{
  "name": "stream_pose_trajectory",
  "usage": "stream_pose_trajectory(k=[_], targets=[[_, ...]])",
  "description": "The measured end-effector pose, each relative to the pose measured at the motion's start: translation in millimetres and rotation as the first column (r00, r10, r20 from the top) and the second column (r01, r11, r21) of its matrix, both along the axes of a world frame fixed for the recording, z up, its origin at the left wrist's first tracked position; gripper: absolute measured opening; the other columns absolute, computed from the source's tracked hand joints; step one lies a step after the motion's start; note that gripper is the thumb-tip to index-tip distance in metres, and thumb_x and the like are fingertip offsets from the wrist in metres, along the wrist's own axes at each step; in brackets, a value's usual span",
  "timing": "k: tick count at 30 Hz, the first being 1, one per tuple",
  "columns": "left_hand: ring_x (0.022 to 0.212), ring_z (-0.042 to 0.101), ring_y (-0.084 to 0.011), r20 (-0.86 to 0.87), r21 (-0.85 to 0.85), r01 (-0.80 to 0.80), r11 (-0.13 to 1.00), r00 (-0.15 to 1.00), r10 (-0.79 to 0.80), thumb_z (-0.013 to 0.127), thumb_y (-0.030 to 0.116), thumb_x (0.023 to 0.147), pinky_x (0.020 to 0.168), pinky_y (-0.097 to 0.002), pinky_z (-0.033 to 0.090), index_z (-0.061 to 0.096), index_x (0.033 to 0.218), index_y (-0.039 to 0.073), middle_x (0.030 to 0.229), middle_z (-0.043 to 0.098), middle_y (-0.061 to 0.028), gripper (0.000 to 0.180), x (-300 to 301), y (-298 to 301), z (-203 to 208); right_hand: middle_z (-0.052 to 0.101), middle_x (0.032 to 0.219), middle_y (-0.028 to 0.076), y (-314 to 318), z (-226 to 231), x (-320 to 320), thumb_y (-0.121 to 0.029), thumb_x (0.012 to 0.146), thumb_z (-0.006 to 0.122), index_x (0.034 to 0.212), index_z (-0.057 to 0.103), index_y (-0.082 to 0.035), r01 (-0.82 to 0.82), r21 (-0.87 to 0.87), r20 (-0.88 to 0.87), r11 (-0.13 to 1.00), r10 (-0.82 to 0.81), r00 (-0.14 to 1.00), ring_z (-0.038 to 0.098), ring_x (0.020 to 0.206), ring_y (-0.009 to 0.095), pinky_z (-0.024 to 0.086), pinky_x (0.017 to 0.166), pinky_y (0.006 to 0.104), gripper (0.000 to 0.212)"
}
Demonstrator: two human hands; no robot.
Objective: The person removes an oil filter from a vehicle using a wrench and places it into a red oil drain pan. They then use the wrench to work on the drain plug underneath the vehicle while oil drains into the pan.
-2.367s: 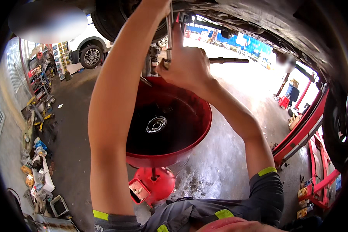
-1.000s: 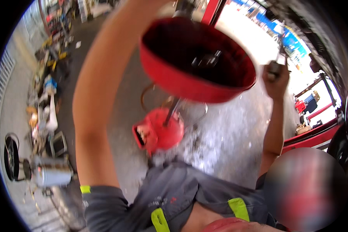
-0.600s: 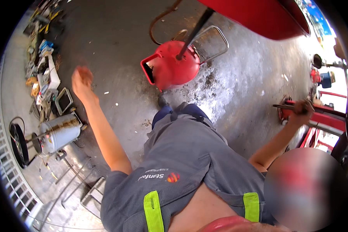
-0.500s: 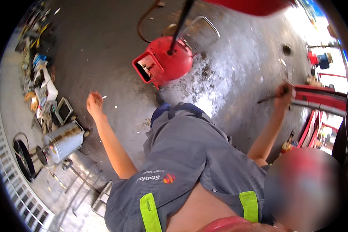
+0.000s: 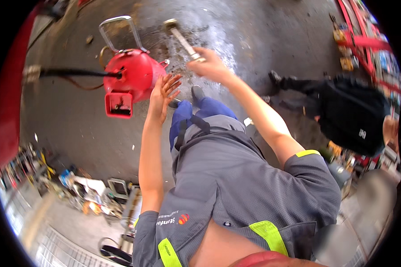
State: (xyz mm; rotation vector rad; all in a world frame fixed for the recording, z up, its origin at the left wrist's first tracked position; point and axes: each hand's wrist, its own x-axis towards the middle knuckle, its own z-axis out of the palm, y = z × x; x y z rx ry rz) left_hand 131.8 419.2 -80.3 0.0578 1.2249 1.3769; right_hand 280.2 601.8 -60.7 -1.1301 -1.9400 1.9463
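My right hand (image 5: 206, 66) is closed around the end of a hand tool (image 5: 182, 41), a slim silver shaft with a wider brownish head pointing away from me. Blur hides its exact kind. My left hand (image 5: 164, 94) is raised with fingers spread and nothing in it. Its fingers look smudged dark. Just beyond it stands a round red tank (image 5: 140, 73) with a bent metal handle (image 5: 128, 20), a square red spout box (image 5: 118, 105) and a dark pole (image 5: 75, 72) rising from its top. Whether my left hand touches the tank is unclear.
Another person in black clothes (image 5: 354, 113) is on the right, near a red shelf frame (image 5: 365, 42) with goods. A large red panel (image 5: 13, 93) rises at the far left. Assorted parts (image 5: 91, 189) lie along the lower left. Dark stains mark the grey floor.
My view has turned right; the tank now appears farther left. Both hands have come inward, closer together. My right hand still holds a tool. The person in black is now in view.
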Motion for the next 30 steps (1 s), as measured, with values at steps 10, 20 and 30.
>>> stream_pose_trajectory(k=[10,20,30], targets=[[0.114,0.065,-0.0311,0.131,-0.223,-0.076,0.972,0.986,0.107,0.039,0.03,0.112,0.104,-0.0472,0.051,0.064,0.111,0.004,0.111,0.07,-0.0146,0.036,23,36,-110,0.068,0.122,0.019,-86,-45,56,-0.027,0.085,0.074,0.132,0.062,-0.007,-0.173,0.497,0.044,0.85,0.175,0.984,0.065,0.115,0.039,0.053,0.097,0.0469,0.052],[0.062,0.044,-0.0132,0.205,-0.234,0.269,0.934,0.953,-0.223,0.039,0.03,0.114,0.072,-0.0321,0.049,0.048,0.087,0.014,0.065,0.04,0.0046,0.033,5,1,-169,0.037,0.159,0.026,-244,-151,339,-0.062,0.1,0.052,0.164,0.018,-0.011,0.683,-0.715,0.033,-0.148,-0.983,-0.178,0.051,0.138,0.04,0.045,0.112,0.0564,0.089],[0.061,0.051,-0.0149,-0.163,-0.369,0.285,0.885,0.917,-0.364,0.051,0.034,0.109,0.065,-0.0369,0.056,0.052,0.104,0.009,0.07,0.047,-0.0012,0.025,-5,17,-164,0.039,0.157,0.031,-380,-161,397,-0.067,0.098,0.05,0.166,0.006,-0.01,0.617,-0.693,0.052,-0.373,-0.879,-0.473,0.049,0.141,0.041,0.043,0.114,0.0569,0.099]])
